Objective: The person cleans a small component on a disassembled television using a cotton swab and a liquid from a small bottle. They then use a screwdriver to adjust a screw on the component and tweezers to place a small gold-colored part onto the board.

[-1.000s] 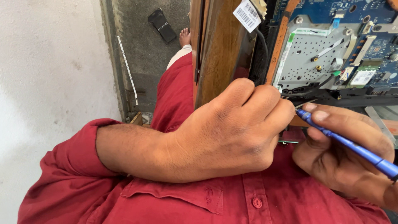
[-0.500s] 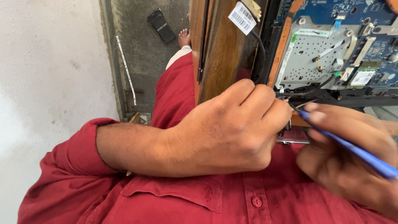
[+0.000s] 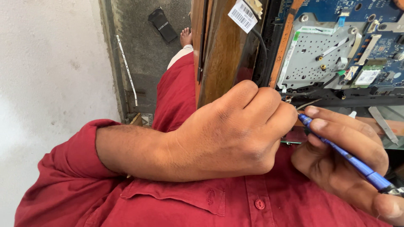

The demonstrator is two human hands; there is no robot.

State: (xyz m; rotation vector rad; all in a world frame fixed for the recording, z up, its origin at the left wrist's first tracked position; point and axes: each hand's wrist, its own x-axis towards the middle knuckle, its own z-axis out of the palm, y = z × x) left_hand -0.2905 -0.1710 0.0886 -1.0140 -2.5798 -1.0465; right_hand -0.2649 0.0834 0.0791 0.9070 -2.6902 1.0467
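Observation:
My left hand (image 3: pixel 235 134) is curled into a fist at the front edge of an opened laptop (image 3: pixel 336 54). Its fingertips press together by a black cable (image 3: pixel 313 93), and whatever lies under them is hidden. My right hand (image 3: pixel 341 164) grips a blue slim screwdriver (image 3: pixel 345 156) like a pen. The screwdriver's tip meets my left fingertips just below the laptop's silver metal plate (image 3: pixel 320 46). A blue circuit board (image 3: pixel 378 46) lies to the right of that plate. A thin dark piece with a green edge (image 3: pixel 292 138) shows beneath my left hand.
The laptop lies on a wooden table, whose brown edge (image 3: pixel 219 54) runs up the middle. A grey metal strip (image 3: pixel 383 124) lies on the glass at right. On the floor at left are a black case (image 3: pixel 163 24), a white strip (image 3: pixel 126 67) and a bare foot (image 3: pixel 185 37).
Hardly anything: my right hand and the blue screwdriver shifted slightly, with the tip staying at my left fingertips. The left fist stayed put.

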